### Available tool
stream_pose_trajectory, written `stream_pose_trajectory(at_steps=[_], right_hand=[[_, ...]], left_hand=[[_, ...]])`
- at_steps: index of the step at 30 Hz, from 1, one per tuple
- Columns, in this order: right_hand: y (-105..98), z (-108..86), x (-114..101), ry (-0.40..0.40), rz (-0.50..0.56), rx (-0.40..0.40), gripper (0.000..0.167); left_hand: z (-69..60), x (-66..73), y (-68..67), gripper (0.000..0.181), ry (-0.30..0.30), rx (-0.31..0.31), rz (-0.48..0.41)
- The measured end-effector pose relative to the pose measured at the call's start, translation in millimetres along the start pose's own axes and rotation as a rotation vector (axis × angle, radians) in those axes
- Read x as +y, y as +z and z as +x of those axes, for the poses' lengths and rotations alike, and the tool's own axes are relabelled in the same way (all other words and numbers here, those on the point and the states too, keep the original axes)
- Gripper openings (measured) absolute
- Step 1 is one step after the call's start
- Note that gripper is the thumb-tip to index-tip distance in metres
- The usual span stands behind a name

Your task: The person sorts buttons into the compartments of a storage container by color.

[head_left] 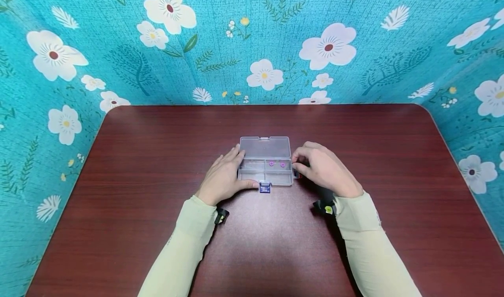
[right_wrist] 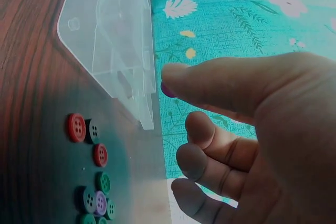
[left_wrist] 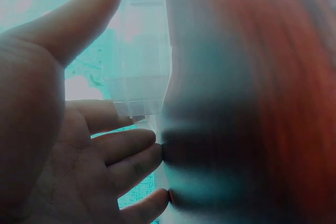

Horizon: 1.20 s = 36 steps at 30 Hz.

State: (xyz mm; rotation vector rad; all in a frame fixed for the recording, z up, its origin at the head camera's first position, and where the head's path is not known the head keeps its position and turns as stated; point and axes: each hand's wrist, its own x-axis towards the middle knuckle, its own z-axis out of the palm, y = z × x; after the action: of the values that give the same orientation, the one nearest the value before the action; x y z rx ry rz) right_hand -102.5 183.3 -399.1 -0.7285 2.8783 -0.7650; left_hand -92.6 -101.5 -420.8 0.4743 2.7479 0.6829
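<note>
- Right hand (head_left: 324,165): thumb tip pressed over a purple button (right_wrist: 167,91), its edge just showing; the index finger behind is largely hidden, so the pinch looks nearly closed. The other fingers curl loosely, holding nothing.
- That button should be light, hard and smooth, apt to slip or flick away; it is best taken by the rim, between fingertip pads.
- Left hand (head_left: 224,176): fingers fairly straight and spread, at the box's 9 o'clock, thumb along the near edge towards 6; it rests against the box rather than clenching it.
- Clear box (head_left: 252,177): between the hands, lid laid back towards 12 o'clock, blue latch (head_left: 265,187) at 6. Probably thin, stiff plastic, light enough to skid; steady it by the side walls, sparing hinge and latch.
- Two purple buttons (head_left: 271,163) lie in the compartment at the box's 1 to 2 o'clock.
- Loose buttons (right_wrist: 76,128), red, green, dark and lilac, lie on the table (head_left: 157,157) around the box's 3 o'clock, partly under the right hand.
</note>
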Motion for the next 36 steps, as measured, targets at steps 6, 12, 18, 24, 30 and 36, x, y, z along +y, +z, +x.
stream_pose_trajectory(at_steps=[6, 12, 18, 24, 30, 36], right_hand=[[0, 4.0, -4, -0.005, -0.013, -0.002, 0.003], [2, 7.3, -7, -0.022, -0.008, 0.001, 0.003], [6, 10.2, -10, -0.046, 0.003, 0.007, 0.005], [10, 13.1, -13, -0.044, 0.003, -0.006, 0.004], [15, 15.2, -16, -0.037, 0.001, -0.014, 0.005], [19, 19.5, -22, -0.054, 0.007, -0.01, 0.004]], left_hand=[[1.1, 0.7, 0.1, 0.109, 0.005, 0.005, 0.009], [1.4, 1.9, -0.2, 0.108, 0.006, 0.005, 0.01], [1.3, 1.9, -0.3, 0.107, 0.008, -0.003, 0.006], [0.9, 2.7, -1.6, 0.107, 0.008, -0.004, 0.006], [0.8, 2.4, -1.3, 0.107, 0.007, -0.005, 0.006], [0.2, 0.8, -0.1, 0.107, 0.011, -0.002, 0.006]])
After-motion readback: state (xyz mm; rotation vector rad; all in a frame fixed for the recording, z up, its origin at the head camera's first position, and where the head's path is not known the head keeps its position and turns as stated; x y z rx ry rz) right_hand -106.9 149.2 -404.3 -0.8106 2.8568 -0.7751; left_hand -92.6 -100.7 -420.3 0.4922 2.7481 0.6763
